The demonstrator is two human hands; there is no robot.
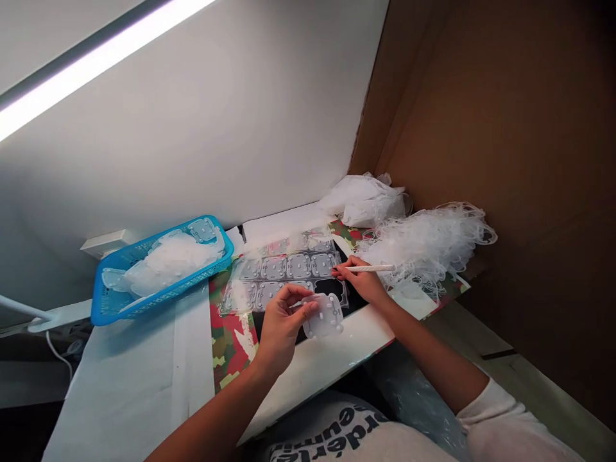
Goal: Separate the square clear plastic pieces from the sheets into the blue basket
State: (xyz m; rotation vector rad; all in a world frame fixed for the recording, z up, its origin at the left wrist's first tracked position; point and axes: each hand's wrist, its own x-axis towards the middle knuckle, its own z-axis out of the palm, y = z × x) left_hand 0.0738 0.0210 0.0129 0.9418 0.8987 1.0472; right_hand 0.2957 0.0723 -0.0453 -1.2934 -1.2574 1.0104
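Between the thumb and fingers of my left hand (pixel 286 321) is a translucent silicone pad (pixel 327 316), roughly square with rounded corners and small raised bumps. It is lifted in front of a clear sheet of similar pads (pixel 274 266) laid out in rows. One cell of that sheet, at its near right, shows black through a gap. My right hand (pixel 359 279) grips a thin white pen-like tool (pixel 370 268), its tip near the sheet's right edge. The exact kind of tool is too small to make out.
A blue plastic basket (pixel 101 301) holding many loose pads stands at the left. To the right lies a tangled heap of translucent trimmings (pixel 428 244), with crumpled clear film (pixel 366 196) behind it. A cardboard wall (pixel 505 128) closes off the right side; a lamp tube (pixel 106 58) hangs above.
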